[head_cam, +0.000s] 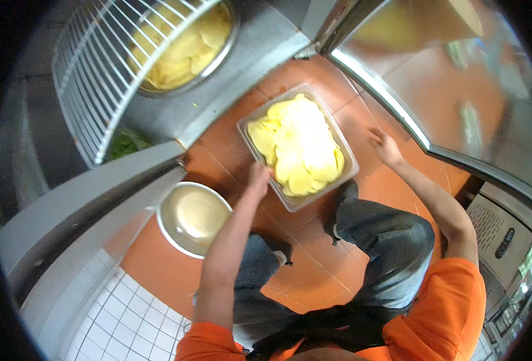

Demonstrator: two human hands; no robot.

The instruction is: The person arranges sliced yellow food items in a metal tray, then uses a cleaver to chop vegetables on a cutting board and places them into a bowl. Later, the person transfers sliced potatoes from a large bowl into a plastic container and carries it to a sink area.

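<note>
A clear rectangular plastic tub (pixel 290 205) heaped with thin yellow slices, which look like potato (pixel 299 144), is in front of my knees, over the tiled floor. My left hand (pixel 259 177) grips the tub's left rim, with the fingers curled round the edge. To the right of the tub, apart from it, my right hand (pixel 383 145) holds nothing, its fingers partly spread. A round metal bowl (pixel 171 225) stands on the floor beside my left forearm, which hides part of its rim. Bright glare washes out the middle of the slices.
An open refrigerator cabinet (pixel 248 58) lies ahead, with a white wire shelf (pixel 112 90), a metal bowl of similar slices (pixel 180 49) and green leaves (pixel 126 144) inside. A glass door (pixel 383 97) stands open at right, another door panel (pixel 98 221) at left. A printed carton (pixel 498 234) is at far right.
</note>
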